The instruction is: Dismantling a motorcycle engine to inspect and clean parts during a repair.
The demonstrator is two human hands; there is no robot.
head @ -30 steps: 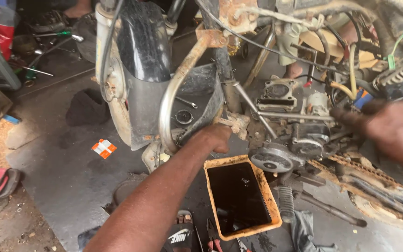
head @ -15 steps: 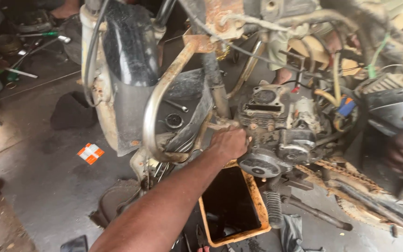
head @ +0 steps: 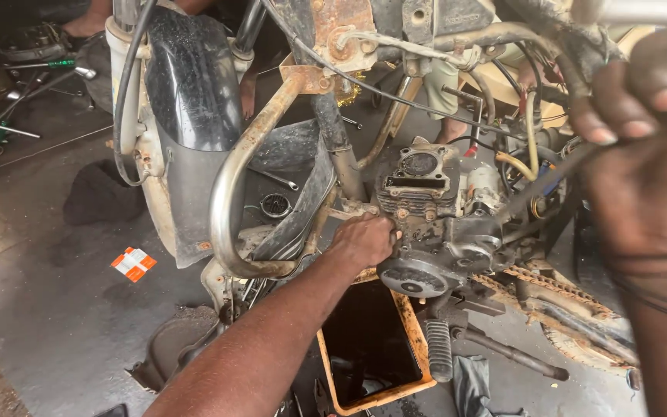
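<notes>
Left hand (head: 363, 241): pressed against the lower front of the engine (head: 434, 224); fingers curled on its finned side, what they grip is hidden
Right hand (head: 642, 162): close to the camera, blurred; fingers closed round a thin dark rod (head: 550, 181) that slants toward the engine
Orange drain pan (head: 411, 340): on the floor just below the engine
Rusty chain (head: 550, 286): right of the engine

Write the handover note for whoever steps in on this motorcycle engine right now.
Left hand: pressed against the front of the engine, low beside the frame tube; whether it grips anything cannot be told.
Right hand: raised close to the camera, fingers curled around a dark cable or rod.
Orange drain tray: on the floor under the engine, dark oil inside.
Done: cylinder top already open.
Left: engine is not yet out of the frame; chain hangs slack.
</notes>
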